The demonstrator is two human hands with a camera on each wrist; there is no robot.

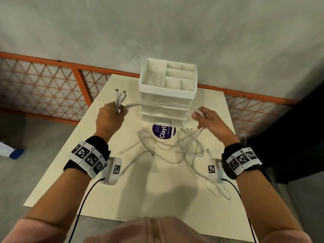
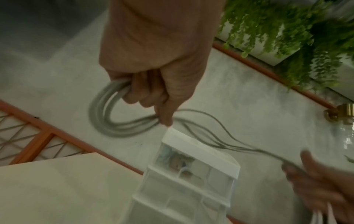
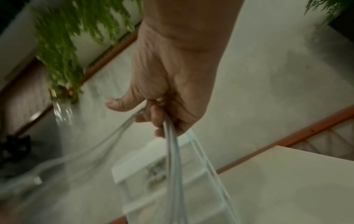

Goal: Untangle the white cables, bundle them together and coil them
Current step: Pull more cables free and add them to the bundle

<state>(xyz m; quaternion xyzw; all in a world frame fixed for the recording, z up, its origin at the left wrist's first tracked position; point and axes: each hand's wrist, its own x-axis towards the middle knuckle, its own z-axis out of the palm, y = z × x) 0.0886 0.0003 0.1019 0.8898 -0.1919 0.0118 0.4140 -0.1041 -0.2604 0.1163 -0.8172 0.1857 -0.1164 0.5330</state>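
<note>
Several white cables (image 1: 157, 104) stretch in a bundle between my two raised hands above the table. My left hand (image 1: 112, 114) grips one end of the bundle, and the plug ends (image 1: 120, 94) stick up out of the fist. In the left wrist view the cables (image 2: 107, 119) curve out below the curled fingers (image 2: 145, 94). My right hand (image 1: 206, 120) holds the same bundle further along, with the strands (image 3: 172, 148) running down from its fingers (image 3: 157, 115). The rest of the cables lie in a loose tangle (image 1: 185, 144) on the table under the right hand.
A white drawer organiser (image 1: 168, 88) with open top compartments stands at the table's far middle, just behind the stretched cables. A round purple sticker (image 1: 164, 131) lies in front of it. The cream table (image 1: 70, 172) ends near an orange lattice railing (image 1: 43, 85).
</note>
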